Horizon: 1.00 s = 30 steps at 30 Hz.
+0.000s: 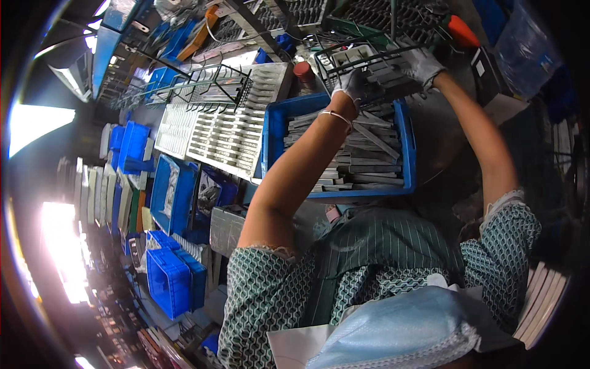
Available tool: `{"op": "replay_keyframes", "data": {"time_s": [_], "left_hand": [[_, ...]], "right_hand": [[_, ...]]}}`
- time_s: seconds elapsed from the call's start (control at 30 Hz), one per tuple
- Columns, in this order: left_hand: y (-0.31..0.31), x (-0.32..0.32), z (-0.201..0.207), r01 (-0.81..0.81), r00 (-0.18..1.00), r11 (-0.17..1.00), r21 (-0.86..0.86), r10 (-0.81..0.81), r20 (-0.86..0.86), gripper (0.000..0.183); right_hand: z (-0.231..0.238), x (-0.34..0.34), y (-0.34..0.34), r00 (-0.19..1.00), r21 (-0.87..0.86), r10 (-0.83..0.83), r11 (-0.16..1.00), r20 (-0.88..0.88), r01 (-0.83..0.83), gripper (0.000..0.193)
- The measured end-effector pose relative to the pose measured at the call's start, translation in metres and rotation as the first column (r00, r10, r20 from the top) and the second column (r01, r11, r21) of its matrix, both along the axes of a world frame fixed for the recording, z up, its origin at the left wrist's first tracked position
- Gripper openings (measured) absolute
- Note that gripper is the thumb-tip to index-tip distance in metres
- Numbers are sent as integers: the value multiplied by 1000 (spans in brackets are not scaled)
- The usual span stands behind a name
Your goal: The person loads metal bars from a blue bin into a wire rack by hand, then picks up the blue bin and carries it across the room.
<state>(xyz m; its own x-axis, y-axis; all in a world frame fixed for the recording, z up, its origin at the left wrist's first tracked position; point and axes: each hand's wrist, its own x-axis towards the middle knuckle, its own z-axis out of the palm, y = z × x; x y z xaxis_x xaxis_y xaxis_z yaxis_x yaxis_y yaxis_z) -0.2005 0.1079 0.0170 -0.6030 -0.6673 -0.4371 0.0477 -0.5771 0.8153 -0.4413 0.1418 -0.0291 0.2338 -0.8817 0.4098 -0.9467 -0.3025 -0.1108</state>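
Observation:
Both my gloved hands are at the top, beyond a blue bin (401,141) full of long flat grey bars (376,138). Between them is a row of dark grey bars (386,79), lying side by side. My left hand (351,84) is closed at the row's left end. My right hand (421,64) grips the right end, its fingers partly over the bars. A dark green wire rack (337,50) stands right behind, its wires passing close to both hands; I cannot tell whether the bars touch it.
Left of the bin are white ridged trays (224,132) with another wire rack (212,86) on them. A red-capped container (303,71) stands behind the bin. Blue bins (169,280) are stacked at left. An orange-handled tool (462,31) and a dark box (491,80) lie at right.

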Motion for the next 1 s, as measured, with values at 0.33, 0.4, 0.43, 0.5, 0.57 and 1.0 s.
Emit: {"op": "replay_keyframes", "data": {"time_s": [0.33, 0.4, 0.43, 0.5, 0.57, 1.0], "left_hand": [[-39, -55, -42, 384, 547, 771, -507, 253, 798, 37], [-28, -67, -27, -155, 745, 966, -208, 252, 618, 39], [-29, -66, -31, -163, 742, 965, -208, 258, 619, 39], [-34, -72, -39, -362, 925, 932, 26, 356, 129, 36], [-52, -66, -55, -372, 908, 918, -135, 390, 153, 41], [-30, -80, -31, -381, 834, 894, 235, 442, -330, 46]], "right_hand": [[16, 16, -11, 988, 351, -96, 927, -122, 133, 73], [20, 11, -5, 968, 375, -147, 901, -203, 216, 69], [22, 12, -4, 970, 376, -139, 903, -201, 207, 69], [25, 15, -4, 976, 251, -135, 952, -172, 176, 68], [34, 22, -10, 987, 347, -118, 926, -112, 150, 69], [26, -1, 0, 976, 127, 159, 976, 146, -178, 82]]}}
